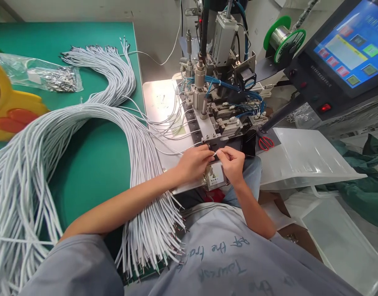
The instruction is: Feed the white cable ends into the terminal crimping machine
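Observation:
Pinched between the fingertips of my left hand (195, 162) and my right hand (232, 163) is the end of a white cable, small and partly hidden by the fingers. Both hands are close together at the front edge of a bench machine (204, 111) with metal cylinders and blue air hoses. Several white cables run from its left side across a pale plate (158, 92). Under my left forearm hangs a thick bundle of white cables (142, 164) with bare ends. Just below the hands sits a small box with a printed label (216, 176).
A green table (90, 164) carries the bundle, a plastic bag of small metal parts (58, 78) and a yellow toy-like object (10, 102). Rightward are a wire spool (281, 39), a lit touchscreen (352, 45), red-handled scissors (266, 143) and a translucent plastic bin (315, 156).

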